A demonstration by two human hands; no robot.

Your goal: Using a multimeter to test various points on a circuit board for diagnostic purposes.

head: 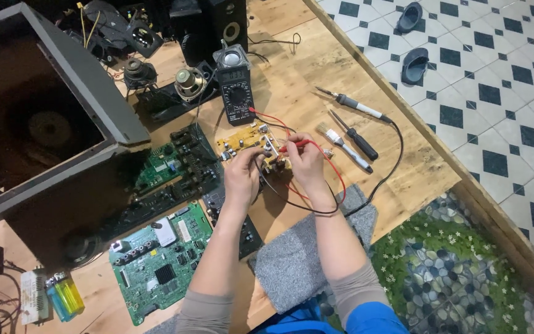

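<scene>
- our right hand (307, 162) pinches the red probe (296, 146) tight on the yellow board (242, 141).
- our left hand (242, 176) at 9 o'clock is closed on a black probe (mostly hidden).
- meter (237, 93) at 12 o'clock.

Head view, steeply down, workbench (292, 93)

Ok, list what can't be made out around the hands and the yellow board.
- Head view: probe tips on the yellow circuit board are hidden by the left hand and right hand.
- Multimeter display is too small to read.
- Green circuit board: its lower end sits close to the bottom edge.
</scene>
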